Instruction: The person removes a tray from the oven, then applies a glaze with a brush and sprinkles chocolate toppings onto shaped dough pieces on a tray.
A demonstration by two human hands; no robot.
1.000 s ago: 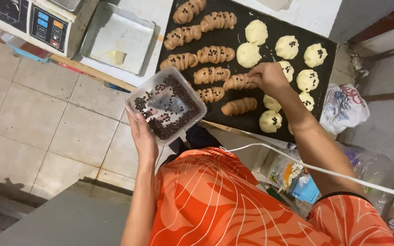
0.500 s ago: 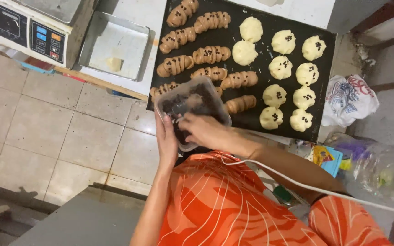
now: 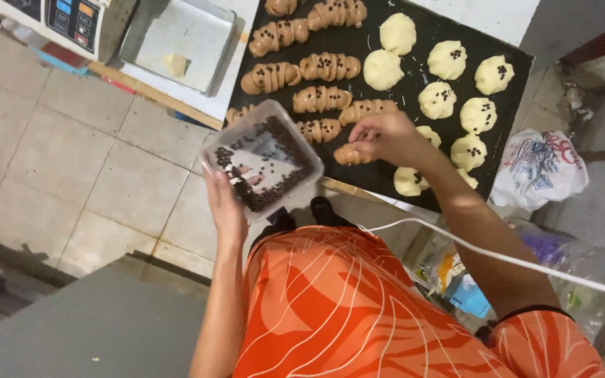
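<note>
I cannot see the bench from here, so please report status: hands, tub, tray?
Left hand holds clear tub of chocolate chips. Right hand pinched over plain roll on black tray. Nothing blocking.

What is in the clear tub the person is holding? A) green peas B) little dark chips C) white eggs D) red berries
B: the left hand holds the clear tub, and small dark chips line its bottom, like those dotting the dough on the black tray.

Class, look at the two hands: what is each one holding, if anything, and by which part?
The left hand holds the clear tub of chocolate chips from underneath. The right hand is pinched over the rolls; any chips in it cannot be seen.
</note>
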